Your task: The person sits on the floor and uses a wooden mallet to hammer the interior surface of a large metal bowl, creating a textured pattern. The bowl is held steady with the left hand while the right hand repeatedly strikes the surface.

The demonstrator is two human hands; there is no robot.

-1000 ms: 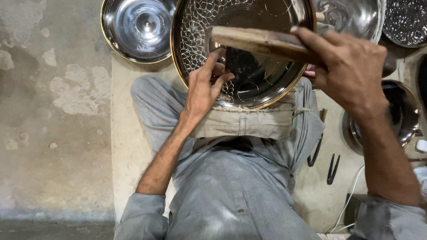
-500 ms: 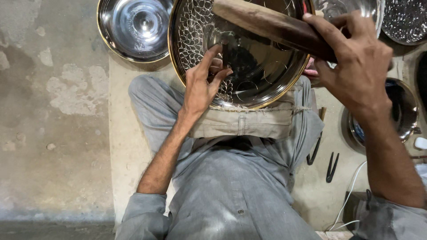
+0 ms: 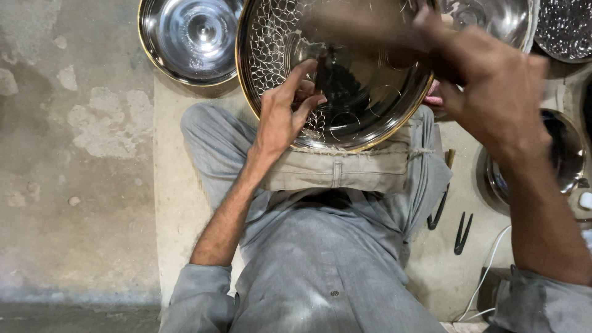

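Mallet swung down, now blur; R hand [image 3: 493,92] clenched on it. L hand [image 3: 287,114] pinches punch [image 3: 320,68] on tray [image 3: 271,37].

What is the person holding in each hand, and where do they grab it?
The left hand pinches a small dark punch by its lower end against the big shiny bowl. The right hand is blurred; what it holds cannot be told.

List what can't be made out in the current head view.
- Wooden tool: motion-blurred, so its shape and its contact with the patterned metal bowl are unclear.
- Right hand: blurred; grip cannot be read.
- Small tool under the left hand: mostly hidden by the fingers.
- Bowls at right: cut off by the frame edge.
- Bowl's lower right rim: hidden by the right hand.
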